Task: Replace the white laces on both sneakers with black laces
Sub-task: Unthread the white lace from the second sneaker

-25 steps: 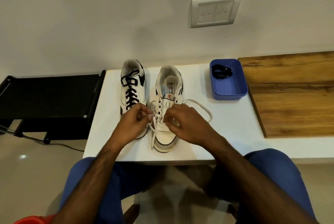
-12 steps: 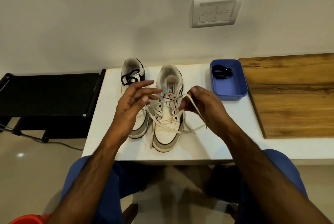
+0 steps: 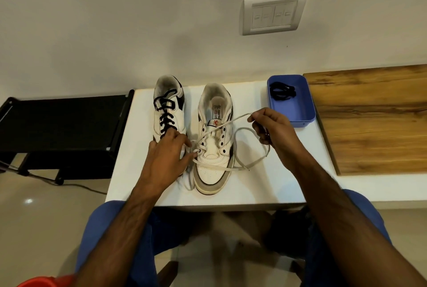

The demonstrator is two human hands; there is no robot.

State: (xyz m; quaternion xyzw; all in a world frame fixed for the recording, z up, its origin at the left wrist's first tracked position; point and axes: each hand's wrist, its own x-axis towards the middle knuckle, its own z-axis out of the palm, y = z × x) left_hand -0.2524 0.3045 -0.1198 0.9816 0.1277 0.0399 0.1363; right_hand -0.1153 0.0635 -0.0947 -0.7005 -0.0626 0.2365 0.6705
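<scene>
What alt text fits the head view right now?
A person seated at a white table unlaces the right-hand sneaker: the right hand pinches the white lace pulled out to the side, while the left hand rests at the eyelets. The other sneaker already has black laces, and a blue tray holds another black lace.

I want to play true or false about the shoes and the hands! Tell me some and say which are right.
1. The left sneaker has black laces. True.
2. The right hand pinches the white lace. True.
3. The blue tray holds a white lace. False: a black lace lies in it.
4. The right sneaker lies on its side. False: it stands upright on the white table.
5. The left hand is by the right sneaker's lower eyelets. True.
</scene>
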